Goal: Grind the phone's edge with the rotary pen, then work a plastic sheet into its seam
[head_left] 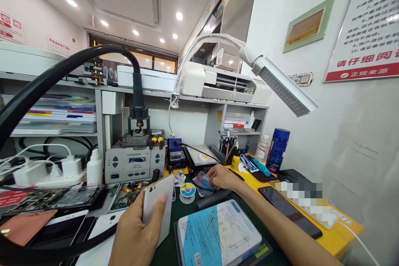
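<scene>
My left hand is wrapped round a white phone, thumb across its flat back, a camera lens at the top corner. It is tilted upright above the left of the bench. Farther back, my right hand is closed at a small clear plastic bag with blue and red showing inside. Its fingertips are partly hidden. Beside the bag lie a solder wire spool and a black cylindrical handle. A blue and white box sits in front, below my right forearm.
A hot air station stands behind, its thick black hose arching over the left. Opened phones and circuit boards cover the left side. To the right lie a dark phone, a blue spray can and a tool holder. A lamp hangs above.
</scene>
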{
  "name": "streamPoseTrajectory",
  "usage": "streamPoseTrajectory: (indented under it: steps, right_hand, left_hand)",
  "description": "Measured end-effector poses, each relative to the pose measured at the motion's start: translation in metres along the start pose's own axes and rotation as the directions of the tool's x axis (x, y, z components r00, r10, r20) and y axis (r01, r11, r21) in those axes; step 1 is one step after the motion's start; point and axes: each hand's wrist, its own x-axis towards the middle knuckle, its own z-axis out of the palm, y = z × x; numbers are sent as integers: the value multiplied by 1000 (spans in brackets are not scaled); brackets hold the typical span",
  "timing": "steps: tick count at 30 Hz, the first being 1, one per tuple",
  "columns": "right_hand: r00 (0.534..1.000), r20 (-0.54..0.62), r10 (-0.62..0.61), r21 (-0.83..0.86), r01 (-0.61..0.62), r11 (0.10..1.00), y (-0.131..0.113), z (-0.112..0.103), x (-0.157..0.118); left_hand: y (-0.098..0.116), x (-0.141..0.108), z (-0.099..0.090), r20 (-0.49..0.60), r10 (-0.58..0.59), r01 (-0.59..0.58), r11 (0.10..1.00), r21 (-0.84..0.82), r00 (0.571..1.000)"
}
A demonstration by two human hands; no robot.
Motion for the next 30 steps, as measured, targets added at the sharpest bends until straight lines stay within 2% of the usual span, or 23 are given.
streamPoseTrajectory:
  steps: [7,11,17,22,25,30]
  right_hand:
    - [998,-44,-55,-152,48,987,-1,0,-3]
    - [991,-49,-121,-260,104,960,-8,2,-6]
    - [973,-123,-197,-415,130,900,-21,10,-15]
    - [972,-31,-234,-488,190,852,-36,13,-15]
    - [985,-27,-173,-534,132,835,-47,17,-11]
    - [985,-125,-115,-588,20,808,-59,26,-10]
  left_hand:
    - [2,0,1,17,-7,7,1000,-11,1000]
    - [3,-1,1,9,-22,23,1000,-19,1000]
    - [1,1,2,30,-23,24,999,-32,999]
    - [1,1,1,45,-55,56,998,-28,997]
    - [-1,2,1,36,-42,43,999,-31,998]
    - [-4,4,3,13,16,-15,1000,-27,1000]
